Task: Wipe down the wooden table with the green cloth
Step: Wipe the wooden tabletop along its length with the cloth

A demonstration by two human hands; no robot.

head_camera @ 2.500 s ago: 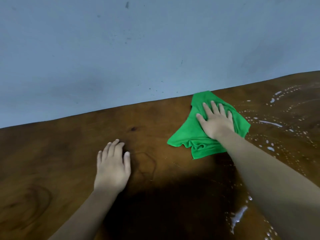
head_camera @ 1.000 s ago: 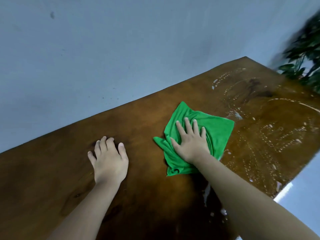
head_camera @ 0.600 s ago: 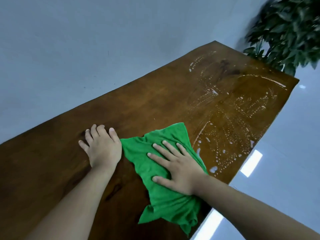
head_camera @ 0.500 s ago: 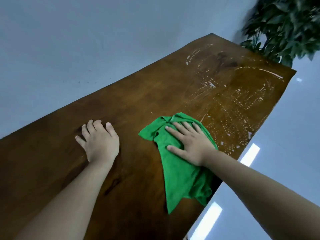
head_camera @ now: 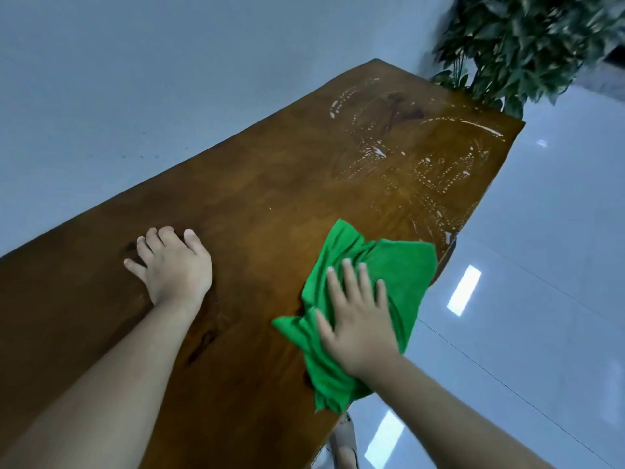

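Green cloth [head_camera: 389, 265]: it is lying crumpled on the wooden table, right at the table's near long edge, with its lower tail hanging past that edge over the floor.
Right hand [head_camera: 358, 319]: it is pressing flat on the cloth, palm down, fingers spread and stretched out; nothing is pinched or gripped, the open palm is simply pinning the fabric to the wood.
Left hand [head_camera: 176, 265]: it is resting on bare wood, well apart from the cloth toward the wall side, palm down with the fingers loosely curled and holding nothing.
Wooden table [head_camera: 270, 184]: a long brown slab is running away from the cloth toward the plant, with dark knots showing close to the left hand.
Wet streaks [head_camera: 422, 157]: pale arcs and beads of liquid are glistening on the tabletop beyond the cloth, toward the table's far end.
Plant [head_camera: 527, 38]: blurred green leaves are standing just past that far end.
Floor [head_camera: 541, 265]: glossy pale tiles beside the cloth's hanging tail are reflecting bright rectangular lights.
Wall [head_camera: 135, 79]: plain grey-blue, running along the table's far long edge.
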